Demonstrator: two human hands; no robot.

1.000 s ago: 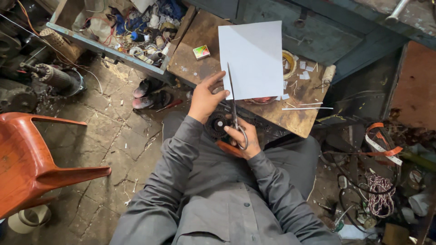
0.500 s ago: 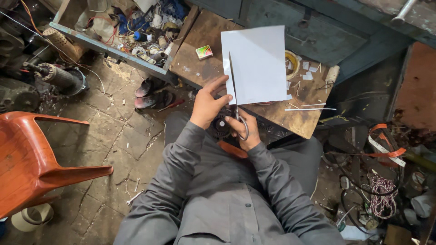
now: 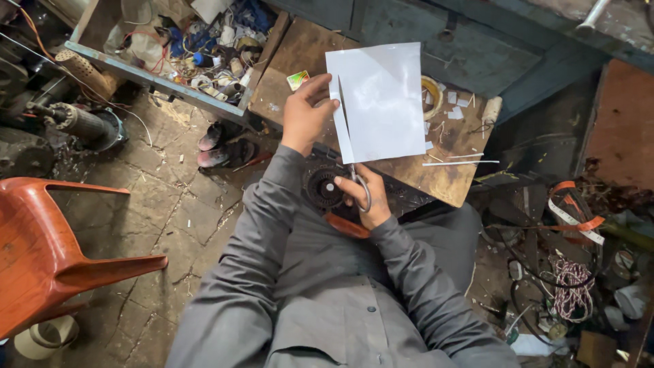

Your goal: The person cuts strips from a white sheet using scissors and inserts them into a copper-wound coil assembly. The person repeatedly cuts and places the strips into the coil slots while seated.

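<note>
With the left hand pinching the white sheet and the right hand gripping scissors, the unsupported sheet may flex, skewing the cut.

I note a plain white sheet against the brown, stained wooden board. My sleeves are grey. The chair at my left is orange-red. A small card shows green, yellow and red. The tape roll is yellow; the cord is red-and-white twisted.
</note>
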